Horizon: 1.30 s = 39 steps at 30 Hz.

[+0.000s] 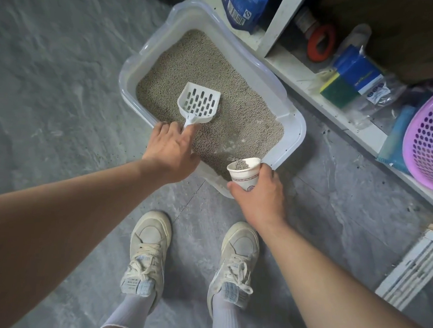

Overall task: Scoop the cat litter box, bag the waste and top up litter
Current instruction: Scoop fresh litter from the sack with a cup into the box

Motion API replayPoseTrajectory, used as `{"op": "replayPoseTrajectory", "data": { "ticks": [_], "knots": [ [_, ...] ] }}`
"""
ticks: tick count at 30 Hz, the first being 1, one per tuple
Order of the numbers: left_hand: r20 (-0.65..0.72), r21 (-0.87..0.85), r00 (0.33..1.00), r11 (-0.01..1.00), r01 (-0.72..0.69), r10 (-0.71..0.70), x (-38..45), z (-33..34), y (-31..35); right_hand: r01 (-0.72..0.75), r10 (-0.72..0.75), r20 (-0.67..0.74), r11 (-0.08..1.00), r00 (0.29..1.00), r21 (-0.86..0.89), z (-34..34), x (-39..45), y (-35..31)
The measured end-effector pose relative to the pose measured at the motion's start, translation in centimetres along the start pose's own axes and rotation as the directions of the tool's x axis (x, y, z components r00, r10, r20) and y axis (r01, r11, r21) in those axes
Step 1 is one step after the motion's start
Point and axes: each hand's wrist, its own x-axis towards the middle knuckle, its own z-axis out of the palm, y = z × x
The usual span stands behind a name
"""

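Litter box (pixel 294 122): left hand (pixel 170 149) fingers grip scoop (pixel 199 103) handle; right hand (pixel 259 191) fingers grip cup (pixel 243 174) holding a clump.

Both bare forearms reach forward from the bottom of the view. The left arm enters from 8 o'clock and runs up toward centre; its left hand (pixel 169 150) is palm down, knuckles up, its fingers (pixel 167 128) curled forward and closing on the handle of a white scoop (pixel 198 104) at 12 o'clock from the wrist. The right arm enters from 4 o'clock; its right hand (pixel 260 188) wraps a paper cup (pixel 243 172), thumb on the near side, cup tilted toward 11 o'clock.
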Motion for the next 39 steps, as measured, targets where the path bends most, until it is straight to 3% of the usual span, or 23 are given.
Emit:
{"op": "replayPoseTrajectory", "data": {
  "ticks": [4,10,21,39],
  "knots": [
    [-0.002,0.004,1.000,1.000,-0.006,0.006,0.0,0.0,-0.1,0.044,-0.040,0.065,0.998,0.997,-0.049,0.5,-0.3,0.3],
    [-0.001,0.013,1.000,1.000,-0.016,0.016,0.0,0.2,-0.2,-0.065,0.065,-0.014,0.998,0.998,-0.017,-0.2,0.0,0.6],
    [-0.011,0.027,1.000,0.999,-0.025,0.026,0.2,0.4,-0.4,0.001,-0.001,0.022,1.000,1.000,-0.013,0.6,-0.3,-0.3],
    [-0.012,0.019,1.000,0.999,-0.027,0.027,0.0,0.2,-0.2,-0.070,0.068,-0.024,0.995,0.997,-0.076,-0.6,0.8,-0.4]
  ]
}}
